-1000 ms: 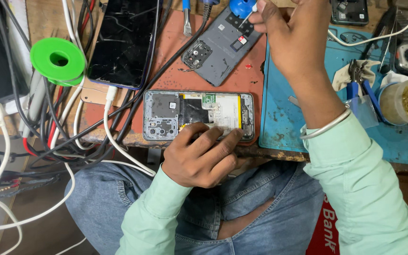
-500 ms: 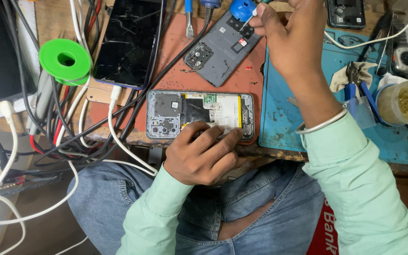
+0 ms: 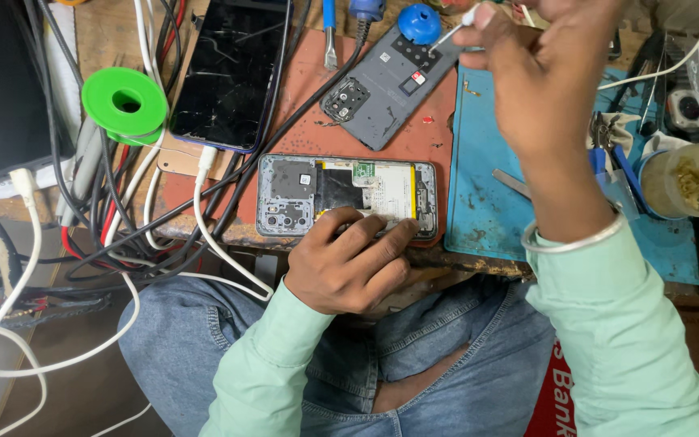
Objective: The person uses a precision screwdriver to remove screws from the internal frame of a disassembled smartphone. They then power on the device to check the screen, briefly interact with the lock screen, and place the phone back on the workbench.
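An opened phone (image 3: 301, 190) with its back removed lies at the near edge of the bench, showing its board and battery. My left hand (image 3: 349, 263) grips its lower edge, fingers resting on the battery area. My right hand (image 3: 544, 89) is raised over the bench and pinches a thin pointed tool (image 3: 446, 34). The tool's tip is at a blue round cap (image 3: 420, 23), just above the grey back cover (image 3: 386, 89), which lies beyond the opened phone.
A black phone with a cracked screen (image 3: 232, 73) and a green spool (image 3: 124, 103) lie at the left among tangled cables (image 3: 123, 226). A blue mat (image 3: 487, 194) with tweezers (image 3: 511, 182), a jar (image 3: 689, 182) and hand tools is at the right.
The view has drifted a little. My right hand stays by the blue cap with the tool. My left hand has kept its hold on the opened phone.
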